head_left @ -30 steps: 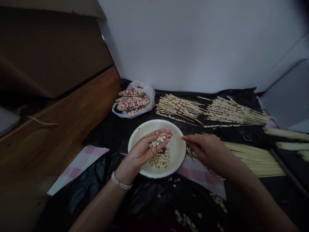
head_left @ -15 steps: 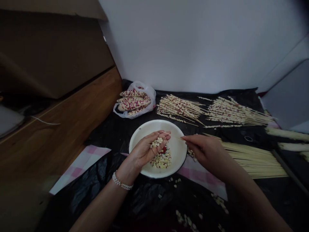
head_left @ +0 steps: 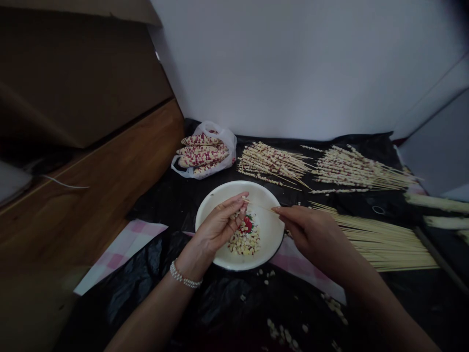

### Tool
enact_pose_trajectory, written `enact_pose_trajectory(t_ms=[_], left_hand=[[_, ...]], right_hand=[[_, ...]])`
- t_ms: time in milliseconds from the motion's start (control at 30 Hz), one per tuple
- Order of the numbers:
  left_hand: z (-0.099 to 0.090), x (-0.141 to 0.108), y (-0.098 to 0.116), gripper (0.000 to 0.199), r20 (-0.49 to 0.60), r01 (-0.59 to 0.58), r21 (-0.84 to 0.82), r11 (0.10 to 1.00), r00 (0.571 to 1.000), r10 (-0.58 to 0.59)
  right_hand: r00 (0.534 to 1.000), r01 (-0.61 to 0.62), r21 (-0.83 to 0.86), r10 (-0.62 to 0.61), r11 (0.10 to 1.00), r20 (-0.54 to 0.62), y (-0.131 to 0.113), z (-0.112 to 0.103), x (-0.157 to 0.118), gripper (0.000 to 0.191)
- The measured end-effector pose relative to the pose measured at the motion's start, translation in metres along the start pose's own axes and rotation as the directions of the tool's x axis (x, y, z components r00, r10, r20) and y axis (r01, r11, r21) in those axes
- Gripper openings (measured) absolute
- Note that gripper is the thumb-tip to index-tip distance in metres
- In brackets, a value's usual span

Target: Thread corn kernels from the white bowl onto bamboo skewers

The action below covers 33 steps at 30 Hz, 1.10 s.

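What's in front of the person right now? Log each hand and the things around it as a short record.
Left hand: cupped over the white bowl, fingers at the skewer's tip
Right hand: fingers pinching a thin wooden skewer
Bowl contents: pale corn kernels around a red patch
Rest: bundle of bare skewers; kernel-threaded skewers; red-and-cream corn cobs in a plastic bag; black plastic sheet

And the count is in: two bare hands (head_left: 218, 227), one thin wooden skewer (head_left: 260, 206), one white enamel bowl (head_left: 266, 205), four red-speckled corn cobs (head_left: 201, 155) in one white plastic bag (head_left: 227, 144), two bundles of corn-threaded wooden skewers (head_left: 273, 164), one bundle of bare bamboo skewers (head_left: 381, 244)!
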State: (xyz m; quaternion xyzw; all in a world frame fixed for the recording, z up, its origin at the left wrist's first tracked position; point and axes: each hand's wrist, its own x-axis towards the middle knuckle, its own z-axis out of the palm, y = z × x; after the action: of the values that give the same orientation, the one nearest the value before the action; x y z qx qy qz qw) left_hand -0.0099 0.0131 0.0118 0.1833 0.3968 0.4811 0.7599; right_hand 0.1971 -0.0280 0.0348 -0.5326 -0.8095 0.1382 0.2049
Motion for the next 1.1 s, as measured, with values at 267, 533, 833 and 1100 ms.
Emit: enact_pose_trajectory(t_ms=[267,533,833,1100], left_hand=[[0.002,-0.001,-0.001,0.018,-0.025,-0.009,-0.022,1.0,1.0,0.008],[-0.003,0.002,-0.002,0.022,0.003,0.02,-0.034,0.999,1.0,-0.02],[0.0,0.0,0.0,0.02,-0.005,0.03,-0.033,0.999,1.0,-0.031],[-0.003,0.001,-0.003,0.021,0.001,0.021,0.041,0.999,1.0,-0.021]], right_hand=[[1.0,-0.01,-0.023,0.01,1.0,-0.011,0.002,0.0,-0.001,0.033],[1.0,-0.001,-0.056,0.0,0.998,-0.017,0.001,0.0,-0.002,0.033],[1.0,-0.024,-0.15,0.021,0.988,-0.02,-0.005,-0.001,-0.006,0.033],[0.999,-0.002,-0.247,-0.01,0.969,-0.05,-0.012,0.0,-0.007,0.037]])
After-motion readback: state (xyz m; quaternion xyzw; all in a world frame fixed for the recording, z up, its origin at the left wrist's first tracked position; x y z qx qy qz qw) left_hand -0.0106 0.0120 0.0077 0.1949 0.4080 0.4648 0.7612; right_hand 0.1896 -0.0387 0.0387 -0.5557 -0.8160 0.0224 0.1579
